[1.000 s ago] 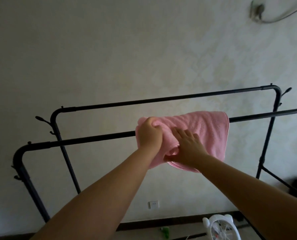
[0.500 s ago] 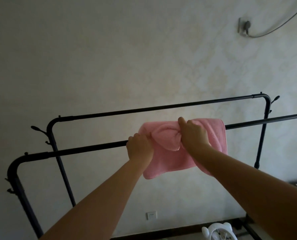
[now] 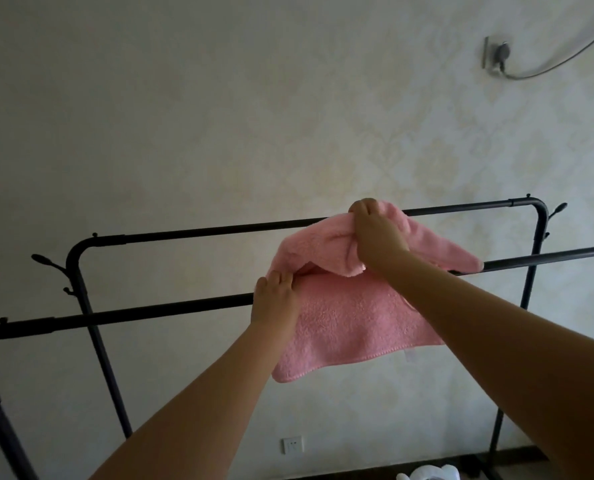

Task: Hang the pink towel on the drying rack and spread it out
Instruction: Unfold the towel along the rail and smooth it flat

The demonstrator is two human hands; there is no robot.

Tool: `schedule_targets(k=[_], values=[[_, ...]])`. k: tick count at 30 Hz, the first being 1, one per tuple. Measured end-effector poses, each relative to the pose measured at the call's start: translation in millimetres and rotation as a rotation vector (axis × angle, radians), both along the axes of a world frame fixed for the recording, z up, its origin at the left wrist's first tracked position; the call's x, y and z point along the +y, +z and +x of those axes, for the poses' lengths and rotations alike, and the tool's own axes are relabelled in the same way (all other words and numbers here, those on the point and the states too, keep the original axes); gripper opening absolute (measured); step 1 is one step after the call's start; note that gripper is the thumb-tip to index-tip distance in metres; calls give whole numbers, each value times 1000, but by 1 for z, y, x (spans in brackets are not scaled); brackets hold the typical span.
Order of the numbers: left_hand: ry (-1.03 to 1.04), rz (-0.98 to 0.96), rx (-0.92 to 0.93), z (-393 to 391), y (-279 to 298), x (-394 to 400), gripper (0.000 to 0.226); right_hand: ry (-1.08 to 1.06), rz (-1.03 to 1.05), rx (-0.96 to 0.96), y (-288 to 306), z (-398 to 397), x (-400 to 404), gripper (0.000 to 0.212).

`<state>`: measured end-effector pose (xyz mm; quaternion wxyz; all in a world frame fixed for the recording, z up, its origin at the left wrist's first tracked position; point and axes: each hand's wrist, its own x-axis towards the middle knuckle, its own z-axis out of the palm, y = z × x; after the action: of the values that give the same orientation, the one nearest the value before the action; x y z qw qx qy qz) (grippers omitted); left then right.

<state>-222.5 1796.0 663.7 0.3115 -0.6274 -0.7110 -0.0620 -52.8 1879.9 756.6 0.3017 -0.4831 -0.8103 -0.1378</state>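
The pink towel [image 3: 351, 323] hangs over the near black bar of the drying rack [image 3: 143, 311], its front flap drooping below the bar. My left hand [image 3: 274, 303] pinches the towel's left top corner right at the bar. My right hand [image 3: 375, 237] grips a bunched fold of the towel and holds it lifted above the near bar, level with the far bar [image 3: 202, 232]. The towel's right end still lies on the near bar. My arms hide part of the cloth.
The rack has two parallel black bars, curved corners and side hooks [image 3: 46, 261]. A pale patterned wall stands behind, with a socket [image 3: 292, 445] low down and a wall fitting with a cable [image 3: 496, 55] at top right. A white object [image 3: 430, 474] sits at the bottom edge.
My right hand has risen with a bunched fold of the towel, lifting it off the near bar. My left hand has stayed at the towel's left corner.
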Motion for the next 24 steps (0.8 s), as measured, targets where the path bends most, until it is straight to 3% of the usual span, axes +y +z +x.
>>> schedule_targets(k=[3, 7, 12, 14, 18, 24], values=[[46, 26, -17, 0, -3, 8, 32, 27, -32, -220, -3, -8, 22, 71], [86, 18, -47, 1, -4, 19, 39, 129, -259, -276, -12, -14, 37, 69], [141, -16, -37, 9, -9, 22, 44, 167, 9, -127, -46, -10, 34, 58], [137, -35, -23, 10, -10, 21, 46, 162, -34, -47, -58, -2, 29, 47], [118, -58, 17, 12, -8, 18, 47, 180, -213, -76, -72, 23, 21, 32], [65, -61, 24, 7, -7, 9, 44, 156, -117, -83, -77, 26, 27, 30]])
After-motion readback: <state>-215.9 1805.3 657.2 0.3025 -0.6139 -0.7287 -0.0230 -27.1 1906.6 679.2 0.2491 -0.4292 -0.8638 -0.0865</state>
